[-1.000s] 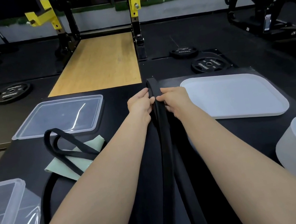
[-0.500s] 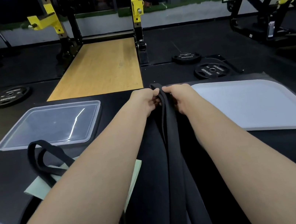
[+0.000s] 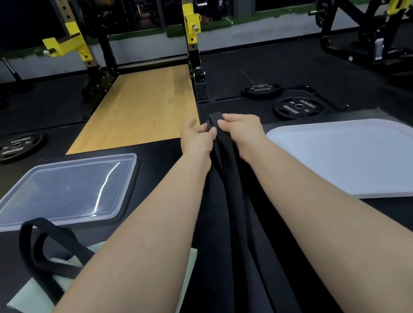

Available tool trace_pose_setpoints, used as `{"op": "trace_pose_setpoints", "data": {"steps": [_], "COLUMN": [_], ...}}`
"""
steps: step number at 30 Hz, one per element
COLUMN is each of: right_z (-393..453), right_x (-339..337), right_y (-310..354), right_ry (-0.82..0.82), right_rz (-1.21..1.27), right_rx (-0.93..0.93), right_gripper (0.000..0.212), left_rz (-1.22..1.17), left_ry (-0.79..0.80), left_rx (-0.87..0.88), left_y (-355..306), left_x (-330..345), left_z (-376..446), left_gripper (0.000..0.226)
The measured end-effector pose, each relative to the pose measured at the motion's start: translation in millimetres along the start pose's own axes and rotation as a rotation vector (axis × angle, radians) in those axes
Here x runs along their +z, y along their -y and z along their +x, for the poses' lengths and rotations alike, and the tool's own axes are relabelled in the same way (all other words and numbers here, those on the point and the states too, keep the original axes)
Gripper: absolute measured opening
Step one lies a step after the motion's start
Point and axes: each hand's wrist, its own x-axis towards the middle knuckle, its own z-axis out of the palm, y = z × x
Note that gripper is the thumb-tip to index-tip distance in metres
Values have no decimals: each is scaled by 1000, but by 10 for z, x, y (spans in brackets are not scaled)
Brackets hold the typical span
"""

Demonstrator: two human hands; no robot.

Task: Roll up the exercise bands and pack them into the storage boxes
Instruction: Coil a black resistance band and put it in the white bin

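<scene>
A long, flat black band [image 3: 231, 206] lies straight down the middle of the black table [image 3: 373, 224], running from the near edge to the far edge. It looks smooth and rubbery. At the far edge, the left hand [image 3: 197, 139] and the right hand [image 3: 241, 129] both pinch the folded end of the band, with fingers curled round it from each side. Near the far left corner sits a clear plastic lid [image 3: 59, 193], flat and shiny, with round corners. Near the far right corner lies a white plastic lid [image 3: 362, 158], smooth and dull. By the left edge, another black band [image 3: 51, 256] makes a loop on top of a soft, pale green band [image 3: 33, 297].
</scene>
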Motion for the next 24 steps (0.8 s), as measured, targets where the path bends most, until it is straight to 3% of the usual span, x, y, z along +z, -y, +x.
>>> {"op": "trace_pose_setpoints", "data": {"steps": [4, 7, 10, 16, 19, 24], "right_z": [12, -57, -195, -769, -1132, -1798], "right_x": [40, 35, -34, -281, -428, -653], "right_y": [19, 83, 100, 43, 56, -91], "right_ry": [-26, 31, 64, 141, 179, 160], "right_rz": [-422, -615, -735, -728, -730, -679], "right_rx": [-60, -82, -81, -71, -5, 72], "right_gripper": [32, 17, 30, 19, 35, 44], "left_rz": [260, 447, 529, 421, 394, 438], "left_ry": [-8, 7, 41, 121, 192, 261], "left_rx": [-32, 8, 5, -132, -212, -248], "left_y": [7, -65, -83, -119, -159, -108], "left_x": [-40, -58, -123, -321, -442, -667], "left_z": [112, 59, -70, -719, -1208, -1887], "left_gripper": [37, 15, 15, 38, 42, 49]}}
